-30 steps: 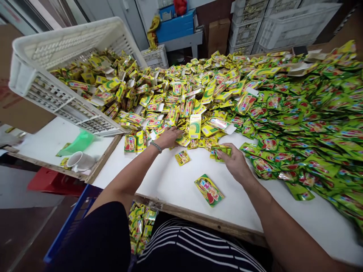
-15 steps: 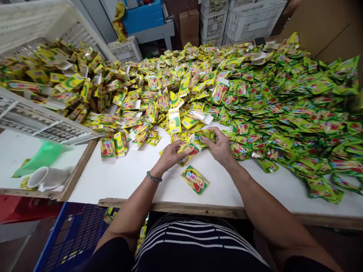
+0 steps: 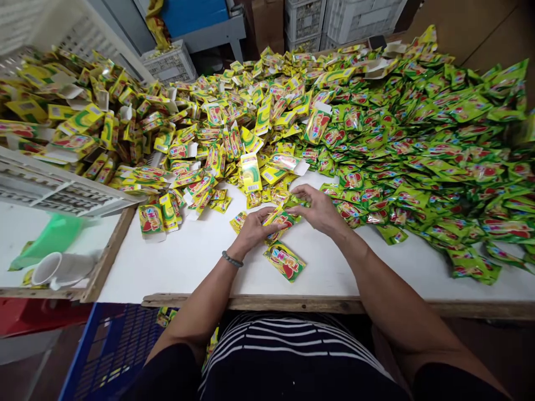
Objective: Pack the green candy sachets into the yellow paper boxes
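My left hand (image 3: 254,231) grips a small yellow and green candy box (image 3: 281,221), its thumb lying across the front. At the right end of that box are the curled fingers of my right hand (image 3: 318,211), the thumb against the end; the fingers partly hide what is there. Just below, a flat candy box (image 3: 285,260) marked TWINS lies on the white table (image 3: 200,262). Beyond my hands spreads a heap of yellow candy boxes (image 3: 251,170), some with white flaps raised. Green candy packets (image 3: 401,167) are piled to the right.
A white plastic crate (image 3: 67,178) full of boxes leans at the left. Near it are a white cup (image 3: 62,268) and a green plastic piece (image 3: 52,236). A wooden strip (image 3: 292,303) edges the table; a blue basket (image 3: 112,345) stands below. Stacked crates (image 3: 305,25) are behind.
The green packet in my right hand no longer shows; that hand has moved left to the box's end. The view has shifted slightly. My left hand keeps its hold on the box.
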A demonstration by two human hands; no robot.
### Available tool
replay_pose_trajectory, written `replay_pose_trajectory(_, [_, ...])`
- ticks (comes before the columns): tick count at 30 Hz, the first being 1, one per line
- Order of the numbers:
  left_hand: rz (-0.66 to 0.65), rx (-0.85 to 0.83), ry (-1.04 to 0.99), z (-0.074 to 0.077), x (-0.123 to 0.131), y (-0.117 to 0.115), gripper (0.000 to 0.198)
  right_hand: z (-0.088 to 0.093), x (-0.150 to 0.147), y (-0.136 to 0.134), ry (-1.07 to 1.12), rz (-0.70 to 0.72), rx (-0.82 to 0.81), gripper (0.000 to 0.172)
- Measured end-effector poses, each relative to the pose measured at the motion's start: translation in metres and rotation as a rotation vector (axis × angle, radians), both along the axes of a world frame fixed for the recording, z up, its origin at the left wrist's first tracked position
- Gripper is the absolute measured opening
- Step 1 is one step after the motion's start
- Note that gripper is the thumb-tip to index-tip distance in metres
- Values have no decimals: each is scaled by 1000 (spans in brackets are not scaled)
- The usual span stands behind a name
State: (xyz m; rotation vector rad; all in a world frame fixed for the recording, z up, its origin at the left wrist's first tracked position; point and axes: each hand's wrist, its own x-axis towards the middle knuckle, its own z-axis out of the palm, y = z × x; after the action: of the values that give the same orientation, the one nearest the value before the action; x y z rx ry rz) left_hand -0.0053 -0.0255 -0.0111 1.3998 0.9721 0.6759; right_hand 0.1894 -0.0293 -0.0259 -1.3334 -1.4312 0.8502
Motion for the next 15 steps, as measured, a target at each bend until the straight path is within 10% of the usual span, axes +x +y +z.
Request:
replay_pose_trajectory(5, [61, -152, -135, 0, 0, -1, 50, 3, -17, -5, 13, -241, -31, 40])
replay_pose_trajectory(15, [178, -249, -287, 0, 3, -4, 47, 9, -19, -13, -112, -216, 21, 35])
